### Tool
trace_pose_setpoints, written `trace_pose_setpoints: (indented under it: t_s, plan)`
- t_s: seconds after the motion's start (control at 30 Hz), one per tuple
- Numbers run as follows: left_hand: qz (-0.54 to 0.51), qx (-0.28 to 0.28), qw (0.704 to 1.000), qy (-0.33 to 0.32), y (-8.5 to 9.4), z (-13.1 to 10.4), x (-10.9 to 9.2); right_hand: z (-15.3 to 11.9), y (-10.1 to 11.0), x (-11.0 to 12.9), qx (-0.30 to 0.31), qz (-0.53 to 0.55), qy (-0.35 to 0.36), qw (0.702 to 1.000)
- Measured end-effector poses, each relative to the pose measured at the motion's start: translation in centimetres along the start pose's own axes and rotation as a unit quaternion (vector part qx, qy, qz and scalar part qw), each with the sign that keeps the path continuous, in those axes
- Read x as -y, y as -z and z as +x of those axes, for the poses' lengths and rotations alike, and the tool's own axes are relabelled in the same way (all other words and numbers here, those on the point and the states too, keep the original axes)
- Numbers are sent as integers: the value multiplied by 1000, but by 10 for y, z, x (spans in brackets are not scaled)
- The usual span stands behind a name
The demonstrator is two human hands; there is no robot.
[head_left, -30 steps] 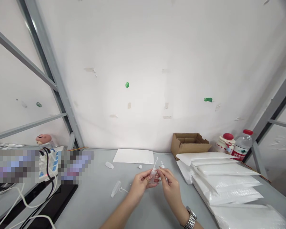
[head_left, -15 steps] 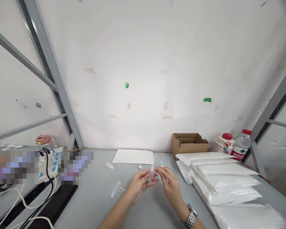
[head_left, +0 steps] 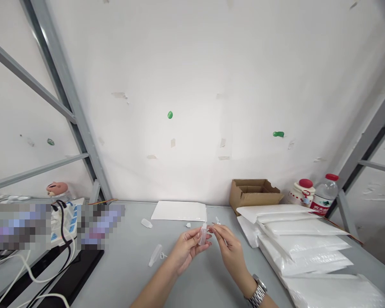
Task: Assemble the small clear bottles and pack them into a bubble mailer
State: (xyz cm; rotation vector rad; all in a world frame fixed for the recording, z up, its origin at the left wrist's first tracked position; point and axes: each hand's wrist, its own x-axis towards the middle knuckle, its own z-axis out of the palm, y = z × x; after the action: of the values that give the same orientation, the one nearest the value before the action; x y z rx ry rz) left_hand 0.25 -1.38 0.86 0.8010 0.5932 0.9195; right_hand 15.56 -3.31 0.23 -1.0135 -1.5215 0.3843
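Head view | left hand (head_left: pixel 188 249) pinches small clear plastic vial (head_left: pixel 203 235) upright, steadying it | right hand (head_left: pixel 230 250) fingertips pinched at its top | grey table (head_left: pixel 131 273)

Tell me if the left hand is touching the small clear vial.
Touching. In the head view the left hand pinches the small clear vial between thumb and fingers, above the table.

Bright, even, diffuse light; soft faint shadows only. Mild glare off white wall (head_left: pixel 211 64). Strong wide-angle bend at edges, frame posts (head_left: pixel 67 102) slanting. Pixelated patches bottom left. Small items soft, low detail.
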Motion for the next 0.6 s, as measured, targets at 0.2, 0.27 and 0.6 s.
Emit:
trace_pose_setpoints:
  t_s: [0.2,0.27,0.6]
  plan:
    - [22,13,1000,-9,-2,-1,-1,-1,-1,1,5,2,-1,1000]
    - [31,11,999,-12,-2,-1,-1,-1,0,0,6,-3,-2,1000]
    - [72,1,997,-16,-2,-2,-2,-2,-1,-7,20,-37,20,999]
